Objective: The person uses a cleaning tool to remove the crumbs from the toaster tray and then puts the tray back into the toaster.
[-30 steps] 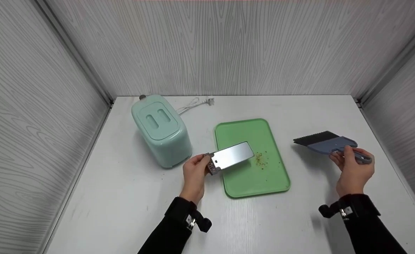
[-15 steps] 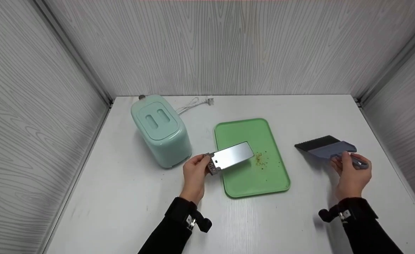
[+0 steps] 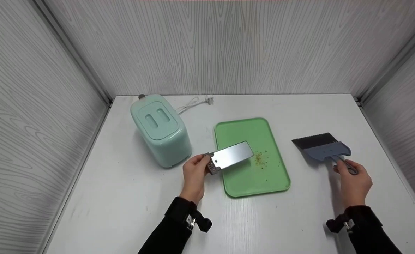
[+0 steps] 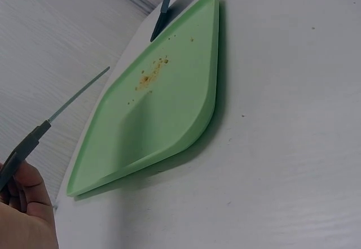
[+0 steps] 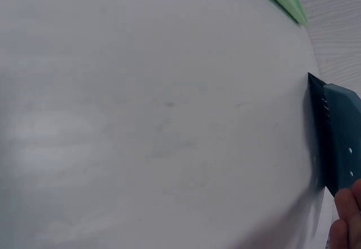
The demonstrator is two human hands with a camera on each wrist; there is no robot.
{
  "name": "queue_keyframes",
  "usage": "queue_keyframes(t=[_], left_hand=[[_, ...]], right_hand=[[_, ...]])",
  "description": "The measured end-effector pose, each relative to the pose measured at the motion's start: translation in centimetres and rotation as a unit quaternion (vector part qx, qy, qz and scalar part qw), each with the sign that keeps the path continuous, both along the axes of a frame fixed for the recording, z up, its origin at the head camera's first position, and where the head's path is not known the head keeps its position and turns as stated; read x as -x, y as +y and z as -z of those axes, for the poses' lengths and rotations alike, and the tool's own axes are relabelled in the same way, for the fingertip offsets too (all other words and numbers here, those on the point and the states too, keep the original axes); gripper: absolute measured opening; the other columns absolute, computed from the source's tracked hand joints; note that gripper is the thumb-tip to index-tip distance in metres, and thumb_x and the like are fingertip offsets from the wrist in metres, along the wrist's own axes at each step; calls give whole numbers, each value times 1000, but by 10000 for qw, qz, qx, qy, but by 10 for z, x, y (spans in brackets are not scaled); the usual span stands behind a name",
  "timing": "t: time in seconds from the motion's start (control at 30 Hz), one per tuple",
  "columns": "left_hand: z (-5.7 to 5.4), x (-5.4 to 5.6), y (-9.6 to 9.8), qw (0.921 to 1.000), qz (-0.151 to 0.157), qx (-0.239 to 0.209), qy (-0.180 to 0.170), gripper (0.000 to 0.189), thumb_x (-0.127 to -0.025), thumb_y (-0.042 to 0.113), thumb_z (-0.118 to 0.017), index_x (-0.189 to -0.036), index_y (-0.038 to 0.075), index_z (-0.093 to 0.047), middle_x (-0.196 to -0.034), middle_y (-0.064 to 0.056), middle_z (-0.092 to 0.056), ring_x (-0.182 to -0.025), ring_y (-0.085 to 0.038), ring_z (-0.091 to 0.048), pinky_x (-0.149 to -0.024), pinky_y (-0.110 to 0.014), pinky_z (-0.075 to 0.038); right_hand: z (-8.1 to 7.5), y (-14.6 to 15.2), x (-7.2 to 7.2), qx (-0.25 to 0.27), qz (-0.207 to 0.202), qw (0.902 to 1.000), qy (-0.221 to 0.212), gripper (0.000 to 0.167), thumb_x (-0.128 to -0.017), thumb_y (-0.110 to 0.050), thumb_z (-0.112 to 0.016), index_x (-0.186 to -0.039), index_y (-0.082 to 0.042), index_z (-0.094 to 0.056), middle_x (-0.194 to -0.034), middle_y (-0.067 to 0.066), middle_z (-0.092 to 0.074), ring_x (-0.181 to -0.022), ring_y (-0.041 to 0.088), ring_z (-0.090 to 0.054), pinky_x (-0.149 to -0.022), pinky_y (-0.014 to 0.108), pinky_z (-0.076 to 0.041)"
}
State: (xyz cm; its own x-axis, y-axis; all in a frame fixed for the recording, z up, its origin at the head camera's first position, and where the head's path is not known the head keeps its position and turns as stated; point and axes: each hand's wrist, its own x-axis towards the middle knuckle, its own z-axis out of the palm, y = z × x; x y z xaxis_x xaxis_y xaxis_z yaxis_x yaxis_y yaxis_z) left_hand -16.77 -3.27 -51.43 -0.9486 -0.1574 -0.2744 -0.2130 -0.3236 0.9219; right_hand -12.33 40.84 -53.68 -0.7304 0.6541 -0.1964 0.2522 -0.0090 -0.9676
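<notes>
In the head view my left hand pinches the dark grey end of a flat, shiny metal crumb tray, tilted above the left part of a green serving tray. Thin and edge-on, the crumb tray shows clear of the green surface in the left wrist view. Brown crumbs lie on the green tray just past its tip. Off to the right, my right hand grips the grey handle of a blue brush with black bristles pointing left and away. Those bristles come close over the white tabletop.
A mint-green toaster with a lid on top stands at the back left. Its white cord and plug lie behind it. Grey wood-grain panels enclose the white table at the back and both sides.
My right hand has come slightly nearer to me and turned, so the brush handle now points more toward me. The left hand and the crumb tray have stayed still.
</notes>
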Motion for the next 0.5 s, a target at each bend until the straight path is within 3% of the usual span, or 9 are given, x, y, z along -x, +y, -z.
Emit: queue_keyframes(t=[0.13, 0.23, 0.37, 0.5], left_hand=[[0, -1, 0, 10000, 14, -35, 42, 25, -99, 10, -66, -116, -9, -67, -109, -17, -66, -91, -20, -66, -76, -29, -55], [1, -1, 0, 10000, 23, -75, 56, 24, -99, 9, -66, -114, -9, -68, -109, -17, -66, -91, -20, -66, -76, -29, -55], [1, -1, 0, 10000, -16, -84, 2, 23, -99, 9, -66, -114, -8, -68, -108, -17, -66, -91, -20, -67, -75, -29, -56], [0, -1, 0, 9999, -33, -106, -57, 23, -98, 8, -67, -115, -8, -68, -109, -18, -67, -92, -21, -67, -77, -29, -57]], right_hand=[[6, 0, 1, -1217, -280, 9906, -564, 53, -98, -36, -72, -138, -4, -58, -78, -19, -70, -70, -8, -66, -67, 12, -47], [8, -2, 1, -2064, -402, 9742, -824, 55, -100, -38, -68, -138, 0, -57, -88, -2, -76, -66, -11, -60, -62, 13, -45], [11, -6, 0, -2994, -532, 9477, -968, 49, -101, -35, -65, -130, 5, -61, -112, 26, -72, -80, 13, -65, -67, 23, -43], [15, -8, 0, -3725, -665, 9222, -794, 39, -98, -22, -69, -114, 13, -66, -106, 33, -67, -93, 44, -62, -77, 44, -43]])
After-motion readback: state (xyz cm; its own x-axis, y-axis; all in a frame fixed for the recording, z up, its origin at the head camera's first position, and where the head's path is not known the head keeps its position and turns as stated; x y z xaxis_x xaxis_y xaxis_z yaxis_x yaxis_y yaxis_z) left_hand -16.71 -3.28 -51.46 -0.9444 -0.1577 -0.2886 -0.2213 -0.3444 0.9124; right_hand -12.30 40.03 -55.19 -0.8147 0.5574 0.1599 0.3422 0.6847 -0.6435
